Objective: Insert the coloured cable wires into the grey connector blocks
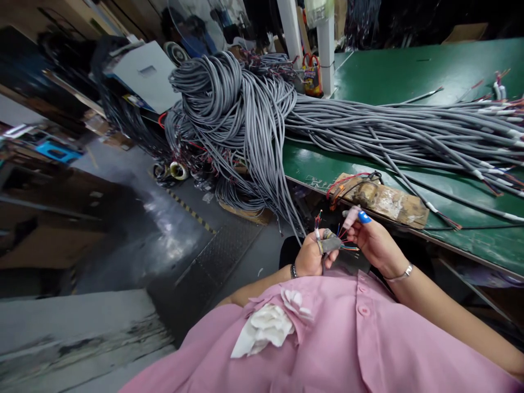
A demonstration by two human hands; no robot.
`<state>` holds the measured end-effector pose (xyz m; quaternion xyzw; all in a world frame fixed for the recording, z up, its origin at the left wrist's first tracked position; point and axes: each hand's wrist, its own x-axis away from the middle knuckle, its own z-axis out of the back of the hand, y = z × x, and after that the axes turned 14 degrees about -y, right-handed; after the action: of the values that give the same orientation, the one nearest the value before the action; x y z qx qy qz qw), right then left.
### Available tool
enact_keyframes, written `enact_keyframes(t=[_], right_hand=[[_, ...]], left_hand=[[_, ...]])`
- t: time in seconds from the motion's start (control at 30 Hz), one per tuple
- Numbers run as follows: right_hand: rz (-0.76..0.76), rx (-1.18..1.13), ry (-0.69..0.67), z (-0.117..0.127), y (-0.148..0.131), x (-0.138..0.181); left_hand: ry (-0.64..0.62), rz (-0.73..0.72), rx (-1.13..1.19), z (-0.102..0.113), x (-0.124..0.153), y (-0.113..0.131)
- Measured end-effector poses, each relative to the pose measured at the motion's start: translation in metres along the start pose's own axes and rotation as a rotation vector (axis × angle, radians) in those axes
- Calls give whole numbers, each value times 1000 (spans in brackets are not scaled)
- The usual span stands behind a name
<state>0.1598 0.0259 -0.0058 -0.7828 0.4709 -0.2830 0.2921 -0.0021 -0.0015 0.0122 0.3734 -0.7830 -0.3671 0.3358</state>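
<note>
Close to my body, my left hand (310, 257) is closed around the end of a grey cable, its thumb wrapped in grey tape. Thin coloured wires (349, 248) fan out from that grip, red, blue, green and others. My right hand (375, 244) pinches at the reddish wires, with blue tape on the thumb and a pale pink cover on a finger. Another stripped cable end (317, 221) stands up beside my left hand. Grey cables (282, 191) hang down from the bench toward my left hand.
A thick bundle of grey cables (368, 123) lies along the green table (409, 71), with coils (213, 87) heaped at its left end. A worn wooden block (393, 204) with wires sits on the table's near edge. A white box (145, 73) stands farther left.
</note>
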Motion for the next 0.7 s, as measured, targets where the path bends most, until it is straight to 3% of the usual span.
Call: enact_keyframes(t=[0.4,0.7], right_hand=[[31,11,-11,4,5,-7],[22,-201,59,2,8,-17]], left_hand=[[-4,28,-6,0,-8,2],[5,30,-46,-4,-10,-3]])
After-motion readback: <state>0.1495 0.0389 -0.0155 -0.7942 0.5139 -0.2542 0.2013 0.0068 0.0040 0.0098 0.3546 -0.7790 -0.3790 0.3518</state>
